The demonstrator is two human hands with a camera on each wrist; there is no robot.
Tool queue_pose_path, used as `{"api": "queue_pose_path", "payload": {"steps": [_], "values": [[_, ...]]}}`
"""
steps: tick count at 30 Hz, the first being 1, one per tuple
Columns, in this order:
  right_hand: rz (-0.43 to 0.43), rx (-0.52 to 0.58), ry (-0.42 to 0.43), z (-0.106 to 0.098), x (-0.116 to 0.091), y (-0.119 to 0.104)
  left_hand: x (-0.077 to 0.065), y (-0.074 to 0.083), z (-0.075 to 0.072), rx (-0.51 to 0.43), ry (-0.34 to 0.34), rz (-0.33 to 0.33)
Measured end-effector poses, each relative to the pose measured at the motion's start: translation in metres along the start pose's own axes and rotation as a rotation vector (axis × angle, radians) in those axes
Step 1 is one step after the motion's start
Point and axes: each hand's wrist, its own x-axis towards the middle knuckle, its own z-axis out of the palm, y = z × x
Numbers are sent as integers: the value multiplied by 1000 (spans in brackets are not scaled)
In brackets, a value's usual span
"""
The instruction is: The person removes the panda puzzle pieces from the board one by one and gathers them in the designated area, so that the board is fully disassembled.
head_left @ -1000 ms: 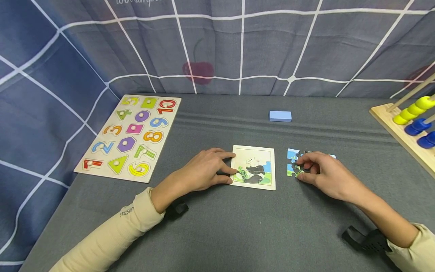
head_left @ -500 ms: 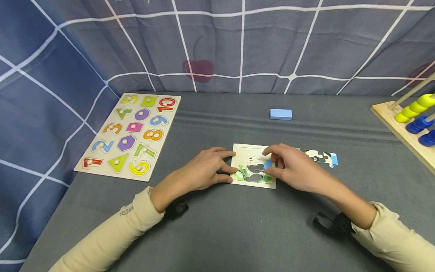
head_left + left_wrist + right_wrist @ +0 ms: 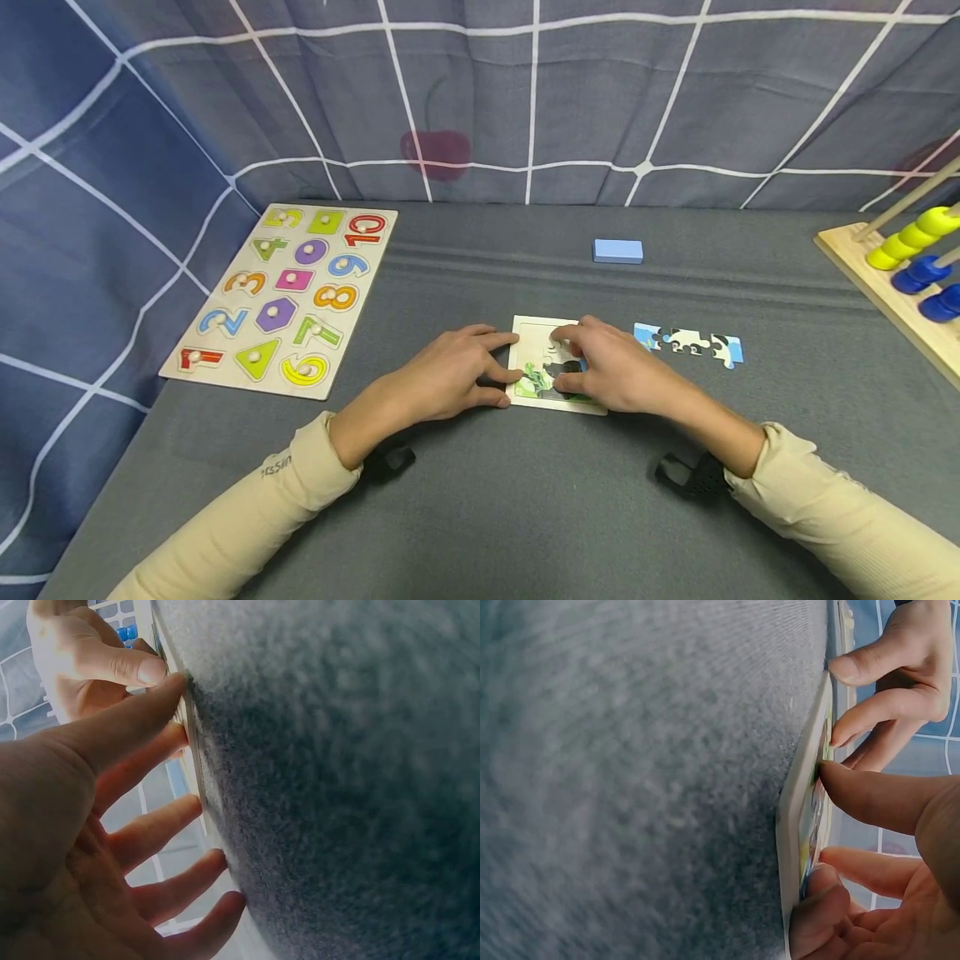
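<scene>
A small pale puzzle board [image 3: 534,343] with part of a panda picture in it lies flat on the table. My left hand [image 3: 450,375] steadies its left edge with spread, straight fingers; in the left wrist view the thumb [image 3: 142,712] touches that edge. Over the board's right half, my right hand [image 3: 626,367] has thumb and curled fingers low on the picture, pinching a puzzle piece that is mostly hidden beneath them. In the right wrist view the board's edge [image 3: 786,840] runs beside the right thumb [image 3: 870,799]. Several loose panda puzzle pieces [image 3: 688,341] lie right of the board.
A number-and-shape knob puzzle [image 3: 292,304] lies at the left. Behind the board sits a blue block [image 3: 618,252]. A wooden bead abacus [image 3: 900,267] stands at the far right. A gridded curtain [image 3: 495,92] closes off the back.
From the loose pieces my right hand has moved left onto the board, and a greenish piece there is gone from the group. My left hand stays put on the board's edge.
</scene>
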Motion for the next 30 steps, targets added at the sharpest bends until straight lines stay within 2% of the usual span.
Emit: {"api": "queue_pose_path", "payload": {"steps": [10, 16, 30], "values": [[-3, 27, 50, 3, -1, 3, 3, 1, 1, 5, 88, 2], [-1, 63, 69, 3, -2, 2, 3, 1, 1, 12, 88, -8], [-2, 69, 85, 4, -3, 1, 3, 2, 0, 17, 74, -17]]}}
